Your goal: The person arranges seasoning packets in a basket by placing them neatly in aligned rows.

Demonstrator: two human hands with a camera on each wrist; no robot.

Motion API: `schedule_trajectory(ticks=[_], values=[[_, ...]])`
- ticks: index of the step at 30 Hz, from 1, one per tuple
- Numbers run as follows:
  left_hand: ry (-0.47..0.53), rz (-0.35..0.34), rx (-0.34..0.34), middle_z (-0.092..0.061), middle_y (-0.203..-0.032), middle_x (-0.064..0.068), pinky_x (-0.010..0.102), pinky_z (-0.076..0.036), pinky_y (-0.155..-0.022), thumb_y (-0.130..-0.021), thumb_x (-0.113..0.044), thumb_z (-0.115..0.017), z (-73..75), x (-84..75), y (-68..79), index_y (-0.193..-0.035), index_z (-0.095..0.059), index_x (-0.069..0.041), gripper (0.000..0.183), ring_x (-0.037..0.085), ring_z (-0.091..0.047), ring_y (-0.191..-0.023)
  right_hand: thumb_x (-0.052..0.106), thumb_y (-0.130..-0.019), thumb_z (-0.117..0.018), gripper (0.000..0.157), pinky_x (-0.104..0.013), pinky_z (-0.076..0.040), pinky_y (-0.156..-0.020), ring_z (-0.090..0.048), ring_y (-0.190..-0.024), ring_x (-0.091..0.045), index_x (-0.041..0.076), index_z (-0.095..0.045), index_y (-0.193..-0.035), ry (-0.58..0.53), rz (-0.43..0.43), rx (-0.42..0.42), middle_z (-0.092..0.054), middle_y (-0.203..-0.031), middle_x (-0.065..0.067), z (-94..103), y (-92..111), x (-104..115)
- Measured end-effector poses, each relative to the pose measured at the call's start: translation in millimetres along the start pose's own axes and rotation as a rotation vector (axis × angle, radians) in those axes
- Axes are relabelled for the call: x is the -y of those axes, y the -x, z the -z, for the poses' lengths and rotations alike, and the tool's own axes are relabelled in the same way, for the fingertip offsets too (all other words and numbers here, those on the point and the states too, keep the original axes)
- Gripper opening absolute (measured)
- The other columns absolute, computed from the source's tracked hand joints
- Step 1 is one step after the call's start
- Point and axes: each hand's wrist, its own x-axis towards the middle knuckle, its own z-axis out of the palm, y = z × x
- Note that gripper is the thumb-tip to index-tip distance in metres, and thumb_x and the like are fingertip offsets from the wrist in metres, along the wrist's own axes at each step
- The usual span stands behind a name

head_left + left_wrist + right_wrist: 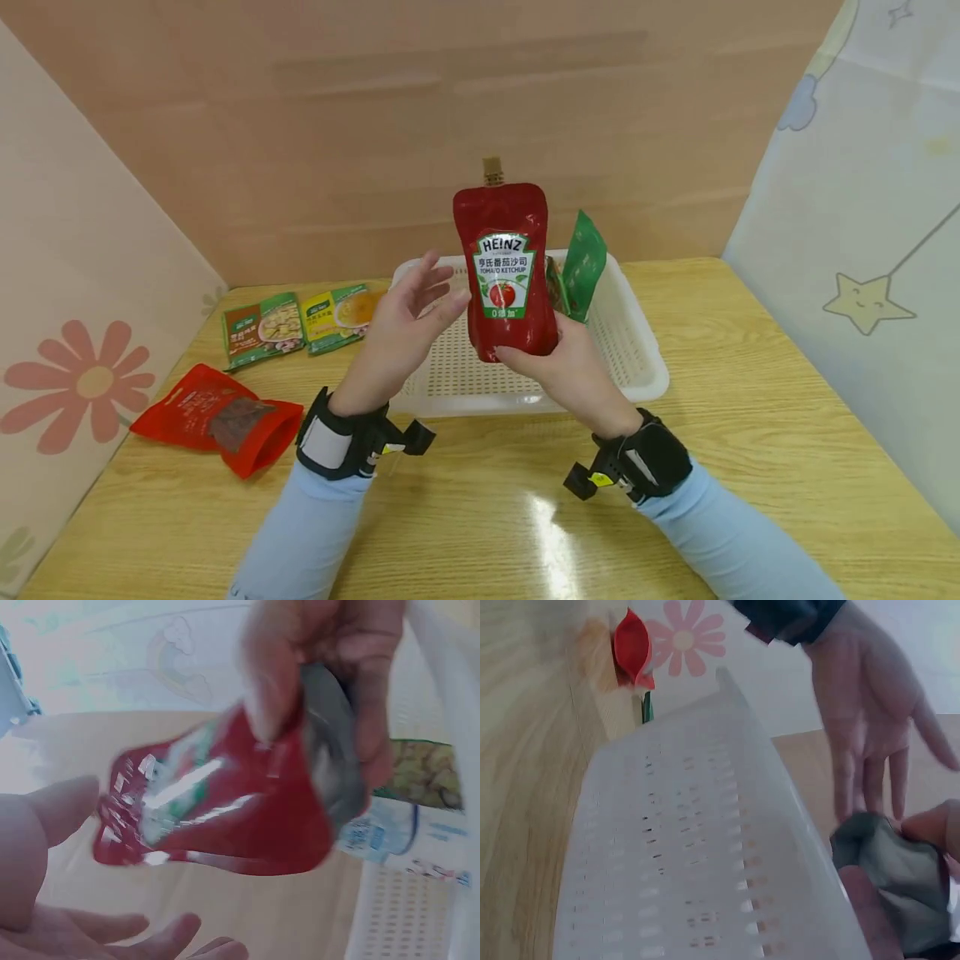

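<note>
A red Heinz tomato ketchup pouch (517,212) stands upright above the basket, its gold cap at the top and its label towards the head camera. My right hand (573,367) grips it by the bottom end, thumb across the front. Beside the pouch's left edge, my left hand (397,337) has its fingers spread, with nothing in its palm. In the left wrist view, the grey underside of the pouch shows between the fingers of the right hand (330,645).
Behind the hands stands a white perforated basket (450,406) with a green packet (585,262) leaning up inside. To its left lie a brown-and-green packet (262,329), a yellow-green packet (337,317) and a red bag (213,417) on the wooden table (480,500).
</note>
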Motion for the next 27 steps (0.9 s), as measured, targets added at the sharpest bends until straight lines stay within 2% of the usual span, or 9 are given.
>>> schedule_trajectory(ticks=[3, 7, 9, 12, 14, 17, 20, 23, 27], values=[[0.045, 0.010, -0.027, -0.046, -0.150, 0.003, 0.034, -0.045, -0.105, -0.085, -0.046, -0.066, 0.4, -10.5, 7.8, -0.158, -0.020, -0.019, 0.091, 0.020, -0.044, -0.138, 0.029, -0.081, -0.075, 0.063, -0.035, -0.056, -0.085, -0.057, -0.119, -0.024, 0.019, -0.047, -0.137, 0.030, 0.006, -0.054, -0.058, -0.129, 0.002, 2.0, -0.9, 0.6], [0.116, 0.024, 0.044, -0.039, -0.154, 0.000, 0.029, -0.044, -0.105, -0.084, -0.047, -0.065, -4.0, -18.4, 16.0, -0.160, -0.011, -0.021, 0.096, 0.017, -0.041, -0.142, 0.024, -0.081, -0.075, 0.058, -0.035, -0.055, -0.085, -0.058, -0.114, -0.025, 0.013, -0.046, -0.130, 0.118, 0.045, -0.116, -0.059, -0.126, -0.003, 0.0, -0.7, -1.0], [0.164, 0.016, 0.097, -0.033, -0.158, -0.002, 0.030, -0.042, -0.106, -0.084, -0.046, -0.065, -6.9, -20.9, 19.0, -0.160, -0.007, -0.022, 0.099, 0.015, -0.036, -0.145, 0.021, -0.080, -0.076, 0.053, -0.035, -0.054, -0.083, -0.062, -0.107, -0.026, 0.009, -0.048, -0.123, 0.204, 0.121, -0.167, -0.063, -0.120, -0.007, -2.7, -0.4, -3.2], [0.235, -0.003, 0.155, -0.021, -0.162, -0.006, 0.032, -0.041, -0.107, -0.083, -0.047, -0.065, -10.1, -23.5, 22.6, -0.160, -0.004, -0.023, 0.101, 0.012, -0.029, -0.148, 0.014, -0.076, -0.078, 0.049, -0.038, -0.054, -0.084, -0.063, -0.102, -0.027, 0.003, -0.049, -0.114, 0.342, 0.293, -0.262, -0.064, -0.115, -0.012, -7.8, 0.2, -6.8], [0.280, 0.002, 0.162, -0.026, -0.160, -0.002, 0.035, -0.043, -0.105, -0.082, -0.049, -0.066, -12.0, -25.5, 25.2, -0.158, -0.012, -0.019, 0.099, 0.015, -0.034, -0.146, 0.009, -0.074, -0.079, 0.051, -0.040, -0.053, -0.089, -0.061, -0.104, -0.029, 0.000, -0.050, -0.115, 0.443, 0.410, -0.338, -0.061, -0.117, -0.016, -10.9, 0.2, -9.2], [0.360, 0.029, 0.146, -0.042, -0.149, 0.008, 0.040, -0.048, -0.099, -0.087, -0.045, -0.062, -14.9, -29.2, 29.9, -0.150, -0.026, -0.011, 0.080, 0.022, -0.051, -0.135, 0.004, -0.072, -0.080, 0.054, -0.042, -0.051, -0.096, -0.056, -0.111, -0.031, -0.002, -0.049, -0.116, 0.579, 0.552, -0.435, -0.054, -0.122, -0.020, -14.4, -0.1, -11.5], [0.470, 0.057, 0.107, -0.052, -0.134, 0.016, 0.044, -0.049, -0.096, -0.095, -0.036, -0.055, -19.3, -31.8, 32.2, -0.139, -0.034, -0.009, 0.055, 0.024, -0.067, -0.113, 0.003, -0.073, -0.080, 0.060, -0.042, -0.053, -0.093, -0.056, -0.114, -0.033, 0.001, -0.048, -0.123, 0.678, 0.640, -0.484, -0.048, -0.124, -0.022, -17.0, -0.1, -13.7], [0.569, 0.066, 0.060, -0.051, -0.132, 0.017, 0.046, -0.050, -0.093, -0.099, -0.028, -0.048, -21.8, -31.0, 31.3, -0.137, -0.035, -0.011, 0.043, 0.018, -0.071, -0.100, 0.005, -0.073, -0.081, 0.068, -0.042, -0.056, -0.085, -0.059, -0.113, -0.035, 0.008, -0.048, -0.132, 0.734, 0.692, -0.492, -0.047, -0.128, -0.021, -19.7, 1.2, -15.3], [0.637, 0.102, 0.005, -0.048, -0.135, 0.014, 0.046, -0.052, -0.090, -0.101, -0.025, -0.044, -19.7, -28.0, 28.7, -0.140, -0.031, -0.014, 0.043, 0.021, -0.068, -0.104, 0.007, -0.073, -0.082, 0.070, -0.043, -0.056, -0.083, -0.059, -0.115, -0.036, 0.011, -0.049, -0.135, 0.769, 0.745, -0.492, -0.049, -0.130, -0.021, -22.9, 2.6, -16.4]])
